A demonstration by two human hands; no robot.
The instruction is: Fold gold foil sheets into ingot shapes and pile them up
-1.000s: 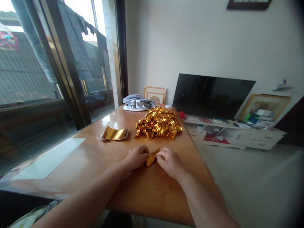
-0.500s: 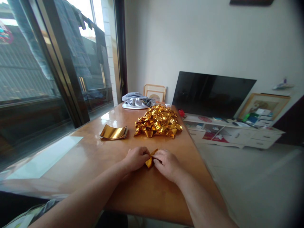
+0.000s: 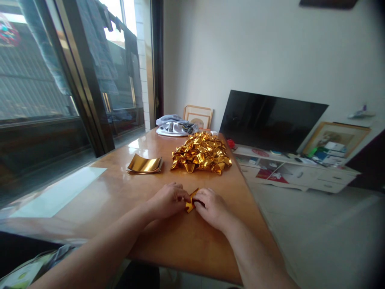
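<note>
Gold foil piece (image 3: 190, 202) pinched between left hand (image 3: 167, 199) and right hand (image 3: 211, 206) fingers, no legible writing

Glossy varnished wooden table (image 3: 180, 241), shiny crinkled gold foil pile (image 3: 201, 152), smooth mirror-like gold sheets (image 3: 144, 164)

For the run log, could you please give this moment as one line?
left hand + right hand: pinching small folded gold foil piece | glossy wooden table

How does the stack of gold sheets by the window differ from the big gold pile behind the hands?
The stack of gold sheets is smooth, low and neatly layered, only gently curled; the gold pile is a taller heap of many creased, folded pieces. The stack is smaller and lies on the window side; the pile sits mid-table, nearer the far end. Both are shiny gold foil resting untouched on the wooden table.
</note>
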